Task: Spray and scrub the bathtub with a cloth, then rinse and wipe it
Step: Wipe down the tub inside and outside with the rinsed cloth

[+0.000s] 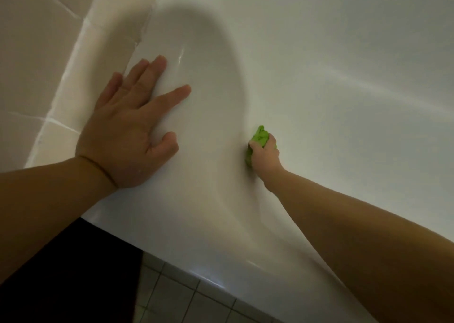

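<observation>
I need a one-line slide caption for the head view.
Right hand scrubs bathtub with green cloth; left hand braces.

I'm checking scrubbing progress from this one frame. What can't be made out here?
- Bathtub drain, tap and far end: head view, cut off by the frame edges.
- Most of the green cloth: bunched inside the right hand.
- Spray or soap film on the tub: too dim to tell.
- Surface beneath the flat left hand.

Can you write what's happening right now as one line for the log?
step: scrubbing | right hand: grips green cloth against bathtub inner wall | left hand: flat on rim, fingers spread
</observation>
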### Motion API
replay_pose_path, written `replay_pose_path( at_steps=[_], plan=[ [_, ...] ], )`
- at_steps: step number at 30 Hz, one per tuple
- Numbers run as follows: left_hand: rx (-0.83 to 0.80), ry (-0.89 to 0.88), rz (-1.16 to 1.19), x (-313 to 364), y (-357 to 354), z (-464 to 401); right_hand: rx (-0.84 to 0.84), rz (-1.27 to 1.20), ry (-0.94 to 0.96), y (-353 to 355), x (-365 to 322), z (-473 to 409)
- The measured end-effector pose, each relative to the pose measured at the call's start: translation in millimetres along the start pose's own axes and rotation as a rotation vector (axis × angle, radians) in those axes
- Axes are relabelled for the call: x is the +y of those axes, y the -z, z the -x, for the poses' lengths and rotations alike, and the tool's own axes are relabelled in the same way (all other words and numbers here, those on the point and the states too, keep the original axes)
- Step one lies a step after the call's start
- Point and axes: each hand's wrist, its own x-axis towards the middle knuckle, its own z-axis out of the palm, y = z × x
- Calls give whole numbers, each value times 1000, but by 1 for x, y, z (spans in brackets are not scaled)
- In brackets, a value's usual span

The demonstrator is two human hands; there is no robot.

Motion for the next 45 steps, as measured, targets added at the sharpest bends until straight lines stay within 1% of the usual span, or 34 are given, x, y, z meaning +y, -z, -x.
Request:
replay_pose_path(
  at_steps=[2,3,5,7,9,10,11,13,17,18,19,20,22,24,26,28,30,32,33,35,38,39,43,45],
  plan=[
    [-5,-9,-33,0,0,-2,-10,-133,56,-6,-18,18],
    [-11,-15,-47,0,1,-4,-29,-147,112,-10,-27,33],
    [-18,-22,-68,0,1,-7,-90,-48,252,-11,-38,70],
    [-21,-22,-74,2,2,-13,-176,69,383,-3,-32,99],
    [-22,-12,-81,4,2,-20,-249,113,469,6,-17,105],
    [-23,-5,-84,4,2,-23,-258,115,479,9,-8,97],
    [-23,5,-84,5,3,-27,-252,110,456,11,-3,86],
    [-21,23,-81,7,2,-34,-195,67,322,9,1,58],
    [-24,38,-82,9,1,-45,-1,-250,10,-2,-23,12],
    [-22,42,-82,9,0,-48,51,-297,-24,-5,-34,6],
    [-19,48,-81,9,0,-50,90,-326,-13,-8,-46,5],
    [-16,53,-80,9,0,-52,116,-331,45,-10,-57,9],
    [-11,48,-73,9,0,-57,118,-293,221,-15,-76,31],
    [0,45,-68,10,1,-61,51,-235,374,-21,-88,65],
    [10,51,-65,11,1,-66,-15,-188,516,-26,-87,96],
    [13,58,-61,12,0,-72,-60,-130,624,-23,-79,108],
    [19,50,-60,12,0,-79,-90,-38,665,-15,-59,97],
    [28,45,-61,12,0,-87,-88,26,625,-7,-32,72],
    [33,46,-62,11,0,-92,-76,28,562,-4,-19,56],
    [38,51,-59,12,0,-99,-45,-5,395,0,2,21],
    [46,55,-51,13,0,-104,-27,-126,135,7,6,-28],
    [46,55,-39,12,-1,-105,-13,-131,79,10,6,-42],
    [54,59,-11,8,1,-109,46,15,49,27,18,-74],
    [51,54,0,5,2,-112,70,-4,9,26,19,-77]
  ],
)
